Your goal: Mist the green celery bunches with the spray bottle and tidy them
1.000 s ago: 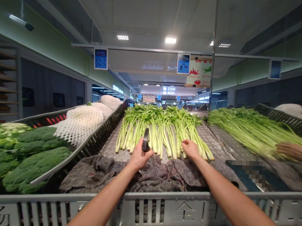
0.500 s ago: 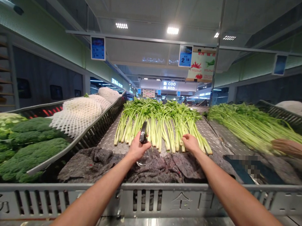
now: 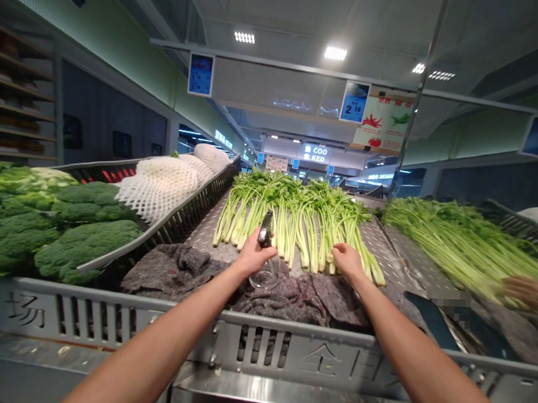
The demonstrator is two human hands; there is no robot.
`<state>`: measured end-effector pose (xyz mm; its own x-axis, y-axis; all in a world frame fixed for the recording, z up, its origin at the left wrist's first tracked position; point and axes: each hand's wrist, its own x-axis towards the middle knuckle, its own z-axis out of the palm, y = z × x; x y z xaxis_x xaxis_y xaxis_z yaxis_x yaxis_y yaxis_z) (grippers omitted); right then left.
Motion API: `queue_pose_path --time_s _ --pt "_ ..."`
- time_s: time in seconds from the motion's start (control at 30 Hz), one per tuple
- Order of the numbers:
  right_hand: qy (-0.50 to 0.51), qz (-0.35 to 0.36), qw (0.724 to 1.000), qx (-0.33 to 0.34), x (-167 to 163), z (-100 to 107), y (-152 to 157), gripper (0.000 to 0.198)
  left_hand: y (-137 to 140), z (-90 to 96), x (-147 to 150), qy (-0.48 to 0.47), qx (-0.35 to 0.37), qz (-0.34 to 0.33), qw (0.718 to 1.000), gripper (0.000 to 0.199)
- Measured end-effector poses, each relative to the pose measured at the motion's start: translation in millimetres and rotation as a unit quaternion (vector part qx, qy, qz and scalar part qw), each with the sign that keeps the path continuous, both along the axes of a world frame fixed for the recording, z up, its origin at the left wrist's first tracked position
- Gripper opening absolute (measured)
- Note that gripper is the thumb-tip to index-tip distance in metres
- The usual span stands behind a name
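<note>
My left hand [image 3: 254,253] is wrapped round a clear spray bottle [image 3: 264,280] with a black trigger head, held upright above a dark, crumpled cloth [image 3: 291,297]. Behind it, green celery [image 3: 295,220] lies in a row on a metal tread-patterned shelf, leaves to the back and cut ends to the front. Over the lower stalks on the right side of the row is my right hand [image 3: 347,261], fingers closed in a pinch at a celery stalk. The fingertips are partly hidden.
A grey slotted guard [image 3: 262,350] runs along the front. At left, broccoli [image 3: 88,250] and white net-wrapped produce [image 3: 160,182] flank a black divider [image 3: 197,210]. A dark flat device [image 3: 428,318] leans at right by a mirror wall reflecting celery and a hand.
The view has tilted and shifted, so the scene sits farther right in the picture. Both hands keep nearly the same places over the cloth and celery.
</note>
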<state>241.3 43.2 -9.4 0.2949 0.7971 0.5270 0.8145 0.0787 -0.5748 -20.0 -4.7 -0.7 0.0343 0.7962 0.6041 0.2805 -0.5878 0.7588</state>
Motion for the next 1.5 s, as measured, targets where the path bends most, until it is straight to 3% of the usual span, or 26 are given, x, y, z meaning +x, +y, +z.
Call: queue_pose_path --time_s 0.13,0.33,0.5,0.67,0.9,1.03,1.37,1.5 --pt "0.016 0.004 0.999 0.032 -5.3 4.1 -5.7 0.029 -2.7 -0.4 1.7 0.016 0.011 0.006 1.0 0.028" --pt "0.019 0.029 0.999 0.037 -11.7 4.2 -8.0 0.03 -4.9 -1.4 2.5 -0.006 0.017 -0.019 1.0 0.037" --pt "0.03 0.047 0.994 0.09 -13.1 3.2 -7.5 0.038 -5.7 -1.3 2.7 0.004 0.023 0.002 1.0 0.035" --pt "-0.031 0.061 0.988 0.136 -20.5 4.1 -10.1 0.043 -5.9 3.4 7.3 0.029 0.03 0.018 0.999 0.031" --pt "-0.13 0.095 0.966 0.202 -30.5 -1.0 -8.7 0.041 -7.5 29.4 34.2 0.033 0.029 0.049 0.998 0.041" --pt "-0.147 0.099 0.958 0.225 -29.2 -2.8 -6.0 0.041 -7.3 28.0 47.1 0.048 0.031 0.095 0.994 0.04" --pt "-0.154 0.057 0.963 0.215 -32.2 1.6 -10.6 0.046 -8.7 11.7 46.8 0.073 0.022 0.065 0.995 0.04" --pt "-0.167 0.102 0.962 0.192 -38.7 -0.3 -12.3 0.05 -9.1 10.6 48.0 0.082 0.022 0.056 0.995 0.04"
